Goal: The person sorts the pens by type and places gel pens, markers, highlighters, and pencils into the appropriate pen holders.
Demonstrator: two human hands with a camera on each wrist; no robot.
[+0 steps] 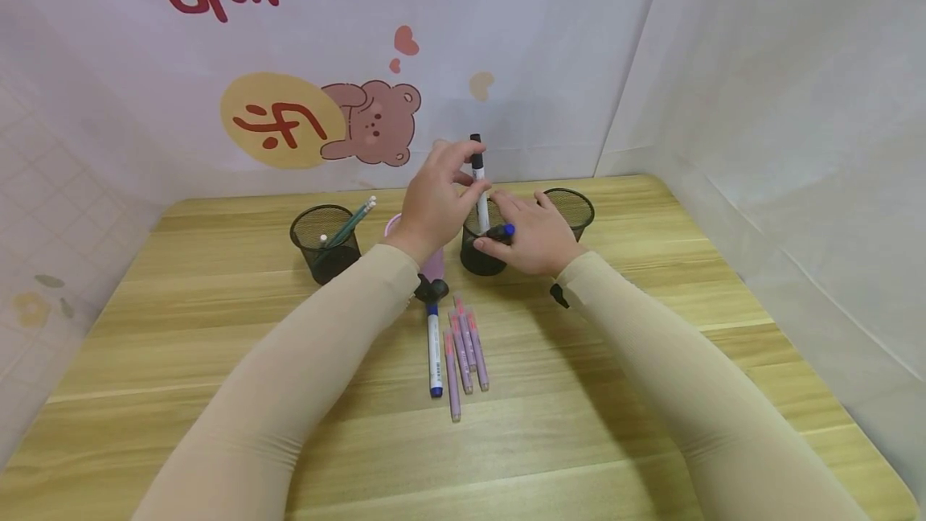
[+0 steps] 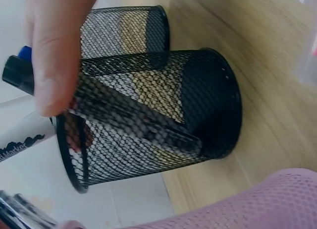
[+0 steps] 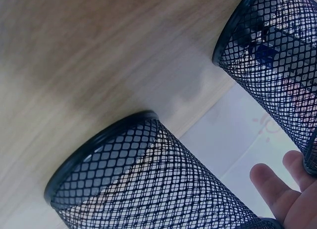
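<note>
My left hand (image 1: 437, 195) pinches a white whiteboard marker (image 1: 481, 191) with a black cap. It stands nearly upright, its lower end at the mouth of the middle black mesh pen cup (image 1: 481, 260). Over this cup's right side, my right hand (image 1: 538, 235) has its fingers spread, and its thumb touches a dark marker (image 2: 129, 115) leaning inside. A blue tip (image 1: 510, 230) shows beside that thumb. The white marker (image 2: 29, 132) also appears in the left wrist view. In the right wrist view, a blue marker end (image 3: 266, 55) shows through the mesh.
A black mesh cup (image 1: 325, 252) with green pencils stands left, another mesh cup (image 1: 571, 215) right. A pink mesh cup (image 1: 434, 266) is partly behind the left wrist. In front lie a blue-capped marker (image 1: 434, 352) and several lilac pens (image 1: 465, 348). A fabric wall (image 1: 542, 63) stands behind.
</note>
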